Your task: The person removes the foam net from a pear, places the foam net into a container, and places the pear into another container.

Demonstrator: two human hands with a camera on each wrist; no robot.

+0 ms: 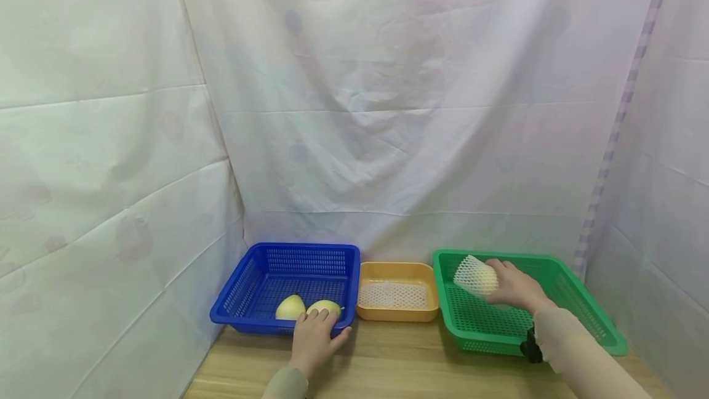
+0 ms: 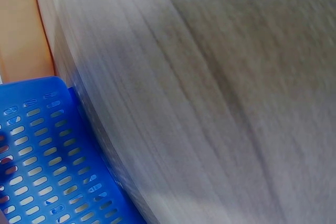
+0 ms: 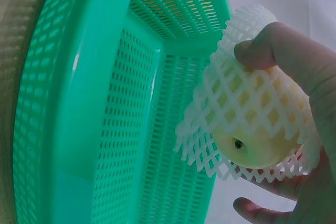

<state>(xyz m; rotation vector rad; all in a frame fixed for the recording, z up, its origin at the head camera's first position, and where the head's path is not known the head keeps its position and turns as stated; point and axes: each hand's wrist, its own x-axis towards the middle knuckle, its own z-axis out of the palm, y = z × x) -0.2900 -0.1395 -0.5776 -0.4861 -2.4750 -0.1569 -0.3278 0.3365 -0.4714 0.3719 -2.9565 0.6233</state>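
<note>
Lower R of frame: pale-yellow fruit [image 3: 257, 148] w/ white foam net [image 3: 236, 93] round it, gripped in my R hand [image 1: 516, 286]. Lower L-ctr: 2 bare yellow-green fruits [image 1: 290, 308] in blue basket [image 1: 232, 313].

Three containers in a row across the tabletop [image 1: 410, 356], toward its far edge: left basket [image 1: 312, 259] at the far left corner, small tray [image 1: 396, 314] in the middle, right basket [image 1: 482, 338] toward the far right corner. Curtain [image 1: 388, 109] behind the row. In left basket, near right corner: first fruit [image 1: 290, 307], with second fruit [image 1: 325, 306] just right of it. Left hand [image 1: 314, 337] across near rim. Over right basket's left part: third fruit [image 1: 488, 279], inside net sleeve [image 1: 467, 273], in right hand [image 1: 515, 288].
</note>
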